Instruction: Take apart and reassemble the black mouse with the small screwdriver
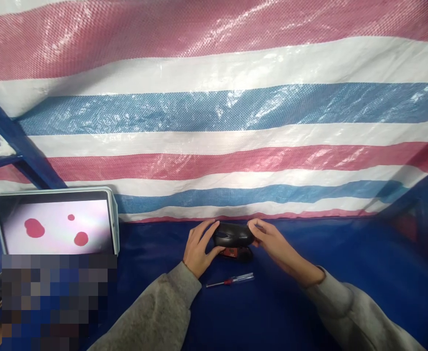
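A black computer mouse's top shell (233, 234) is held level between my two hands. My left hand (198, 249) grips its left end, fingers along the far edge and the thumb near the lower side. At the opposite end, my right hand (267, 236) pinches the shell with thumb and fingertips. Partly hidden under the shell is the mouse base (246, 255), where a reddish circuit board (231, 252) shows. Closer to me, a small screwdriver (230, 280) with a clear and red handle lies on the blue surface, its tip pointing left.
A tablet in a pale case (113, 219) stands at the left, showing red blobs on a white screen. Below it an area is pixelated. Striped plastic sheeting (214, 112) hangs behind the blue surface (272, 312), with blue metal bars (27, 141) at both sides.
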Demonstrator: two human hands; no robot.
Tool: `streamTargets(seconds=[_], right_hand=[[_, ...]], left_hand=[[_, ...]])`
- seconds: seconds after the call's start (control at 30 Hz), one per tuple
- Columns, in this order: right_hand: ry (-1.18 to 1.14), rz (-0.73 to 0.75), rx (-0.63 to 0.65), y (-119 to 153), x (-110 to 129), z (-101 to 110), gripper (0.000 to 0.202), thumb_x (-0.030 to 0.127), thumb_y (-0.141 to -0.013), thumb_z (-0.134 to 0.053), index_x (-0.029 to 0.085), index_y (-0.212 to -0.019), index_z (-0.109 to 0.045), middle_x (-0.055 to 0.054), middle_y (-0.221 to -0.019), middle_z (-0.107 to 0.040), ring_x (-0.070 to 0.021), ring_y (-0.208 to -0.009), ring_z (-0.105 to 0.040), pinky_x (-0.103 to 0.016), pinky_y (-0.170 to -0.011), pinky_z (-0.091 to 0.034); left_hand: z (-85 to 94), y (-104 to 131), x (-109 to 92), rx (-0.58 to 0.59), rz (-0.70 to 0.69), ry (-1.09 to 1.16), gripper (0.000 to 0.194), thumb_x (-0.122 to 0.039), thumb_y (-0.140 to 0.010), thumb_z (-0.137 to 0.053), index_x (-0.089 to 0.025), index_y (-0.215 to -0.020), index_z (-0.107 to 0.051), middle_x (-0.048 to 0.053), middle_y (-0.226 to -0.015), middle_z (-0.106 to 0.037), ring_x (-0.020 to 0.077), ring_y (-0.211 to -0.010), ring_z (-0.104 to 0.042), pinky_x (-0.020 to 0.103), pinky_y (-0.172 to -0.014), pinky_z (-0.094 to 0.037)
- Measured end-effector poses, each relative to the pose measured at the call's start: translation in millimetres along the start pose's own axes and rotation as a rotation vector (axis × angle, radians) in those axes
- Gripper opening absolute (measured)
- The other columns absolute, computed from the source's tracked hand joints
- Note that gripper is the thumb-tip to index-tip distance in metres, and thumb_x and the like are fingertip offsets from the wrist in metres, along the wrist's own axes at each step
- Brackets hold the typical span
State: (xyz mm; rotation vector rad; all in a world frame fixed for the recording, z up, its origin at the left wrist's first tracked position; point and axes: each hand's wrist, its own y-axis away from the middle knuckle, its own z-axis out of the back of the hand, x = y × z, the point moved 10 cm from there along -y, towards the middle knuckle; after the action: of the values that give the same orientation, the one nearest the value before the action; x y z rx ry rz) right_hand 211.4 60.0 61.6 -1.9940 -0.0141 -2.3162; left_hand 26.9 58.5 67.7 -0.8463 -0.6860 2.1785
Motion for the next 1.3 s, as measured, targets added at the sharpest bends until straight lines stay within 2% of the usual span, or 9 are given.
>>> streamTargets(seconds=[0.17,0.4,0.47,0.5,0.6,0.7,0.9,1.07,1.3], right_hand=[[0.022,-0.018,0.029,0,-1,-5,0.041,0.060,-0.085,-0.050,0.020,-0.078,-0.049,0.005,-0.058,-0.046,-0.0105,-0.053,-0.044,-0.026,-0.055,-0.037],[0.235,0.036,-0.014,-3,0,2,0.040,0.056,-0.090,-0.041,0.019,-0.080,-0.052,0.004,-0.057,-0.050,-0.0109,-0.046,-0.049,-0.026,-0.049,-0.041],[0.396,0.118,-0.040,-1,8,4,0.038,0.053,-0.091,-0.043,0.019,-0.090,-0.058,-0.001,-0.074,-0.061,-0.0154,-0.062,-0.060,-0.031,-0.062,-0.050],[0.501,0.192,-0.034,1,15,2,0.037,0.052,-0.089,-0.049,0.019,-0.100,-0.061,-0.005,-0.090,-0.065,-0.0190,-0.078,-0.064,-0.034,-0.073,-0.052],[0.755,0.427,0.116,13,30,-21,0.060,0.047,-0.079,-0.066,0.026,-0.133,-0.051,-0.010,-0.132,-0.054,-0.0262,-0.119,-0.053,-0.040,-0.101,-0.043],[0.853,0.516,0.221,21,29,-34,0.060,0.041,-0.084,-0.062,0.029,-0.140,-0.046,-0.009,-0.135,-0.054,-0.0254,-0.122,-0.052,-0.040,-0.103,-0.043],[0.938,0.473,0.216,17,20,-29,0.055,0.042,-0.087,-0.058,0.031,-0.140,-0.048,-0.011,-0.130,-0.058,-0.0273,-0.113,-0.059,-0.043,-0.095,-0.047],[0.982,0.431,0.326,18,6,-39,0.056,0.041,-0.089,-0.055,0.032,-0.143,-0.043,-0.010,-0.135,-0.055,-0.0279,-0.113,-0.058,-0.043,-0.095,-0.046],[1.030,0.409,0.349,19,-7,-47,0.056,0.039,-0.090,-0.053,0.033,-0.144,-0.040,-0.012,-0.137,-0.054,-0.0301,-0.116,-0.057,-0.047,-0.095,-0.045]], left_hand=[[-0.9,0,1,0.023,0.014,0.086,0.052,-0.041,-0.091,-0.059,-0.027,-0.139,-0.043,0.010,-0.132,-0.055,0.0275,-0.119,-0.053,0.044,-0.099,-0.043],[-16.1,1,10,0.160,0.109,0.087,0.070,-0.050,-0.078,-0.071,-0.029,-0.139,-0.043,0.008,-0.131,-0.054,0.0273,-0.112,-0.055,0.043,-0.095,-0.048],[-18.2,2,11,0.172,0.118,0.081,0.069,-0.048,-0.078,-0.072,-0.029,-0.138,-0.044,0.007,-0.130,-0.054,0.0270,-0.112,-0.055,0.043,-0.095,-0.047],[-19.2,2,11,0.179,0.122,0.080,0.068,-0.047,-0.078,-0.073,-0.029,-0.137,-0.045,0.007,-0.130,-0.054,0.0268,-0.112,-0.055,0.043,-0.095,-0.047],[-21.3,2,12,0.201,0.135,0.095,0.067,-0.047,-0.078,-0.072,-0.029,-0.136,-0.046,0.007,-0.131,-0.054,0.0268,-0.111,-0.055,0.043,-0.096,-0.046],[-24.4,2,11,0.240,0.128,0.140,0.068,-0.047,-0.078,-0.072,-0.029,-0.137,-0.045,0.008,-0.133,-0.053,0.0281,-0.116,-0.053,0.044,-0.099,-0.043],[-41.9,6,11,0.413,0.160,0.198,0.108,-0.046,-0.064,-0.083,-0.029,-0.150,-0.020,0.011,-0.137,-0.051,0.0334,-0.123,-0.049,0.049,-0.099,-0.043],[-45.5,8,14,0.434,0.200,0.198,0.109,-0.031,-0.064,-0.083,-0.030,-0.150,-0.016,0.010,-0.127,-0.057,0.0316,-0.118,-0.052,0.047,-0.098,-0.043],[-44.1,8,14,0.433,0.225,0.216,0.106,-0.028,-0.063,-0.083,-0.030,-0.149,-0.020,0.008,-0.120,-0.058,0.0305,-0.114,-0.054,0.047,-0.098,-0.043]])
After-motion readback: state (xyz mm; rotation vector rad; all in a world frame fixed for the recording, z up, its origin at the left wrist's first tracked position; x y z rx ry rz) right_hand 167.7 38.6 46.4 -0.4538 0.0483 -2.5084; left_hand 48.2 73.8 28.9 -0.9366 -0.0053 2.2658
